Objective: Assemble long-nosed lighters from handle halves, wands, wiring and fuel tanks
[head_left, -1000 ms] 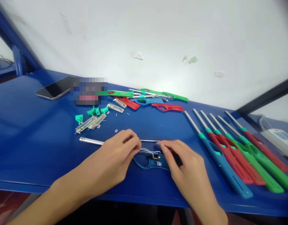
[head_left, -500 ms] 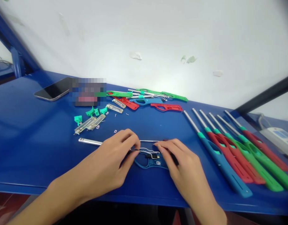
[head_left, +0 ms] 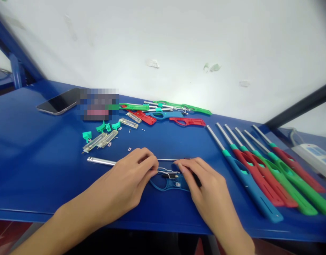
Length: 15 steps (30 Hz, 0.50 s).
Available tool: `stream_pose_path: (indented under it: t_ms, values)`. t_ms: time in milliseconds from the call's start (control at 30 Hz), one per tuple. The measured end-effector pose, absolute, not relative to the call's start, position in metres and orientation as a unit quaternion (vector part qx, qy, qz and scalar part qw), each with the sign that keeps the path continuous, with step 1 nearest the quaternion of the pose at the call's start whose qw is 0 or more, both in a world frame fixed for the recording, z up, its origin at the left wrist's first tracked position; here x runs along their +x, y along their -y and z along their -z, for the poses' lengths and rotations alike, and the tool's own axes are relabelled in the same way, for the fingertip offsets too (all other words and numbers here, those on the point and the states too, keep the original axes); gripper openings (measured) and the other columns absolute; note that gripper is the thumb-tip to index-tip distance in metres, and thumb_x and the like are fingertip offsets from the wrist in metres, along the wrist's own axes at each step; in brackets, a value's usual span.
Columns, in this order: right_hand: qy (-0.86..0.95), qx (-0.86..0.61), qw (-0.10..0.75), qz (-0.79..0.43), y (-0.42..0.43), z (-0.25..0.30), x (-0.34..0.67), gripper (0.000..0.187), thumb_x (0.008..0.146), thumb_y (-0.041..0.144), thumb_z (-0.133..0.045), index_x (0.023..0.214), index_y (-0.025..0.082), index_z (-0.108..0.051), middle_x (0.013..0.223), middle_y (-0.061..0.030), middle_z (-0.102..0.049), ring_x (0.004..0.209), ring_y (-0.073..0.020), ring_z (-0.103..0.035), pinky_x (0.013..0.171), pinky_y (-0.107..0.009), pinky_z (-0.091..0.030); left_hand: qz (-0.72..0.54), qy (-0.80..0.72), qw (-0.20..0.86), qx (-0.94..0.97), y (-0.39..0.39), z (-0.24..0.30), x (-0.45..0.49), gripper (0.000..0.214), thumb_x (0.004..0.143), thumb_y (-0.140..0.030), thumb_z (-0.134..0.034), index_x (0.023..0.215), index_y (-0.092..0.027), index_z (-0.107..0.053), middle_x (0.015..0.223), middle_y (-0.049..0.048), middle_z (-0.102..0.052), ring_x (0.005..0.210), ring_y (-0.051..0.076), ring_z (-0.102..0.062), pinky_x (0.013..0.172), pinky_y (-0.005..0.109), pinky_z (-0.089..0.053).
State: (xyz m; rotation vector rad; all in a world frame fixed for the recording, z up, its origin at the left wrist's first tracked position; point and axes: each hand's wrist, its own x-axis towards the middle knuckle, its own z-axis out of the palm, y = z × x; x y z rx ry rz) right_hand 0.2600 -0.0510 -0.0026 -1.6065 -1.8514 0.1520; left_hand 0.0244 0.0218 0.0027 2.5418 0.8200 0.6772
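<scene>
The blue shell (head_left: pixel 183 184) lies open at the centre, its right end obstructed by the right grip (head_left: pixel 211 179); directions run from it, wall (head_left: pixel 179 42) at twelve. Left grip (head_left: pixel 133 175), at nine, pinches white wires (head_left: pixel 164 173) above the shell and hides the rear of the barrel (head_left: pixel 100 161). Right grip, at three: fingers bent, contents cannot be determined. A thin rod (head_left: pixel 167 160) lies just beyond at twelve, the loose parts (head_left: pixel 165 115) farther out. At ten: clear tanks (head_left: pixel 94 142), green clips (head_left: pixel 100 127), phone (head_left: pixel 59 101); a pixelated patch obscures what adjoins it. At three: six lighters (head_left: pixel 276 184), then a power strip (head_left: pixel 313 154). Materials: smooth, slotted plastic handles; bright cylindrical metal tubes; translucent oblong tanks; glossy blue surface (head_left: pixel 56 184); matt wall, flaking in spots.
</scene>
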Motion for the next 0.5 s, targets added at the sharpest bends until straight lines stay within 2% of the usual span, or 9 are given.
stream_pose_path:
  t_ms: [100, 200, 333, 500]
  values:
    - [0.693, -0.603, 0.394, -0.039, 0.055, -0.005, 0.259, 0.009, 0.110, 0.023, -0.063, 0.108, 0.027, -0.071, 0.098, 0.0036, -0.077, 0.088, -0.0138, -0.075, 0.083, -0.025, -0.056, -0.244, -0.291, 0.187, 0.906, -0.022, -0.003, 0.025, 0.019, 0.117, -0.020, -0.041, 0.111, -0.025, -0.059, 0.116, 0.0029, -0.065, 0.101, 0.020, -0.065, 0.090, 0.035, -0.051]
    - [0.697, -0.573, 0.425, -0.073, 0.062, -0.012, 0.263, 0.013, 0.105, 0.024, -0.072, 0.095, 0.028, -0.066, 0.087, 0.0071, -0.072, 0.078, -0.0110, -0.070, 0.077, -0.021, -0.055, -0.245, -0.291, 0.185, 0.906, -0.022, -0.005, 0.026, 0.019, 0.117, -0.019, -0.041, 0.110, -0.024, -0.058, 0.113, 0.0025, -0.065, 0.099, 0.020, -0.066, 0.092, 0.036, -0.051]
    - [0.747, -0.530, 0.372, -0.148, 0.067, -0.011, 0.274, 0.010, 0.105, 0.022, -0.073, 0.104, 0.032, -0.072, 0.097, 0.0079, -0.075, 0.087, -0.0097, -0.073, 0.083, -0.019, -0.056, -0.238, -0.295, 0.190, 0.906, -0.020, -0.007, 0.025, 0.018, 0.117, -0.021, -0.042, 0.110, -0.024, -0.058, 0.112, 0.0019, -0.065, 0.099, 0.020, -0.065, 0.091, 0.036, -0.050]
    - [0.768, -0.527, 0.328, -0.156, 0.066, -0.007, 0.280, 0.012, 0.109, 0.024, -0.069, 0.112, 0.034, -0.076, 0.106, 0.0063, -0.076, 0.094, -0.0110, -0.074, 0.088, -0.021, -0.057, -0.231, -0.297, 0.192, 0.907, -0.021, -0.004, 0.025, 0.015, 0.117, -0.021, -0.043, 0.113, -0.025, -0.057, 0.114, 0.0016, -0.065, 0.101, 0.020, -0.064, 0.094, 0.036, -0.048]
